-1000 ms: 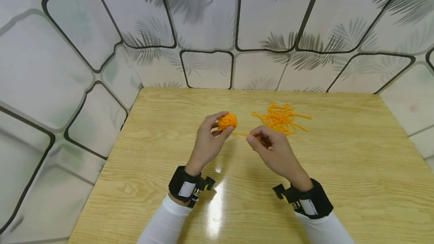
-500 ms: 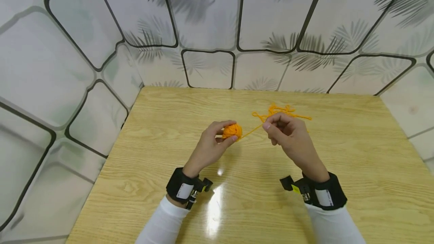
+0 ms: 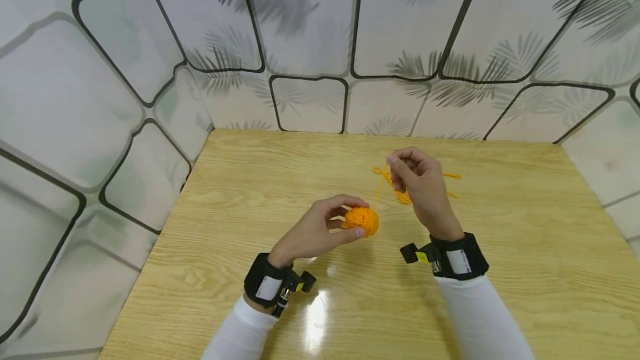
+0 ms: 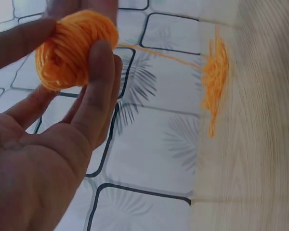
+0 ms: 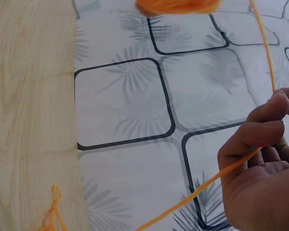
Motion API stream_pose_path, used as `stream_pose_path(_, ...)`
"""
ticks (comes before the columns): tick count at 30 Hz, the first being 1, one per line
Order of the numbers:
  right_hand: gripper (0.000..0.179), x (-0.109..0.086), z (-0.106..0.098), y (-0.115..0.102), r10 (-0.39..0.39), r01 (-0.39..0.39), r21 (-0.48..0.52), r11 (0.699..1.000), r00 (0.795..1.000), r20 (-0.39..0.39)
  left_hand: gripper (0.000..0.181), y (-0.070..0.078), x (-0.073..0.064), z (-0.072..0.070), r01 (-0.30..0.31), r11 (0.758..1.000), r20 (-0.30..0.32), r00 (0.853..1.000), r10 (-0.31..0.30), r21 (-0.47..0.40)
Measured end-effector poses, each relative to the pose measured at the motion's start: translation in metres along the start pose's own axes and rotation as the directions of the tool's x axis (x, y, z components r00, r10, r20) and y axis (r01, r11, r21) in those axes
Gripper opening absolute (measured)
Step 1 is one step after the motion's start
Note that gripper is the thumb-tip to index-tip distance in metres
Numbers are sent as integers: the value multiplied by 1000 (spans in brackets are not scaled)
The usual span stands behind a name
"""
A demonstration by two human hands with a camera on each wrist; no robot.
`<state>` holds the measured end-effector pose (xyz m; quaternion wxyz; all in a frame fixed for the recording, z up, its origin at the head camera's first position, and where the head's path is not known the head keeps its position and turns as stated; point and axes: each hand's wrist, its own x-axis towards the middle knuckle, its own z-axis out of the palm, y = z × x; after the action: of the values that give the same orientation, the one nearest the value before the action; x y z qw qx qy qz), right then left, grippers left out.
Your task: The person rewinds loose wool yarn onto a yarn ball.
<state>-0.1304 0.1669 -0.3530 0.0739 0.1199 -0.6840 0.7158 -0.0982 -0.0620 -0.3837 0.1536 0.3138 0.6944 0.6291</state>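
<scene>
An orange yarn ball (image 3: 362,221) sits between the thumb and fingers of my left hand (image 3: 320,229), held above the table. In the left wrist view the wound ball (image 4: 77,50) shows its wrapped strands, fingers on both sides of it. My right hand (image 3: 420,188), farther back and to the right, pinches a strand of yarn (image 3: 380,190) that runs up from the ball. The right wrist view shows the strand (image 5: 267,48) entering the curled fingers and leaving below them (image 5: 197,190). Behind the right hand lies a loose yarn pile (image 3: 404,198), partly hidden by it.
The wooden table (image 3: 225,193) meets a patterned wall covering (image 3: 310,32) at its back edge and another side of it at the left. Loose yarn ends (image 3: 452,175) stick out to the right of the pile. Both wrists wear black camera straps (image 3: 460,257).
The left hand has moved right and toward the person with the ball, turning it. My right hand has gone up and back over the pile, and the strand now runs steeply between the hands.
</scene>
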Motion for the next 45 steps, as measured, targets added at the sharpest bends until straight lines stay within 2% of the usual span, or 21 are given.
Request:
stream_pose_path(4, 25, 1, 6, 13, 57, -56, -26, 998, 998, 29, 40, 2, 0, 3, -71, 988, 33, 997, 77, -134)
stream_pose_path(8, 25, -2, 12, 25, 142, -137, -77, 988, 988, 63, 41, 5, -1, 5, -132, 960, 9, 990, 138, -249)
stream_pose_path(12, 24, -8, 18, 37, 211, -199, -151, 968, 975, 68, 44, 8, -1, 5, -187, 927, -89, 982, 166, -326)
stream_pose_path(16, 24, -14, 23, 45, 244, -225, -185, 957, 966, 85, 47, 7, 1, 4, -240, 913, -210, 961, 177, -329)
stream_pose_path(24, 18, -28, 32, 52, 210, -163, -247, 955, 961, 178, 51, 1, 2, 3, -256, 902, -384, 917, 112, -349)
stream_pose_path(26, 19, -32, 35, 51, 199, -138, -280, 950, 958, 205, 49, 1, 3, 3, -257, 904, -435, 896, 90, -343)
stream_pose_path(32, 19, -45, 39, 43, 162, -38, -389, 921, 943, 290, 37, 1, 4, 1, -237, 931, -566, 823, 41, -277)
stream_pose_path(37, 15, -52, 42, 32, 116, 41, -418, 908, 932, 344, 37, -3, 6, 1, -219, 948, -626, 779, 29, -229)
stream_pose_path(42, 13, -56, 40, 20, 85, 84, -438, 895, 932, 353, 38, -10, 8, 0, -184, 977, -647, 759, 73, -106)
stream_pose_path(45, 11, -57, 37, 13, 63, 101, -444, 890, 938, 341, 39, -13, 8, -1, -142, 989, -644, 761, 81, -43)
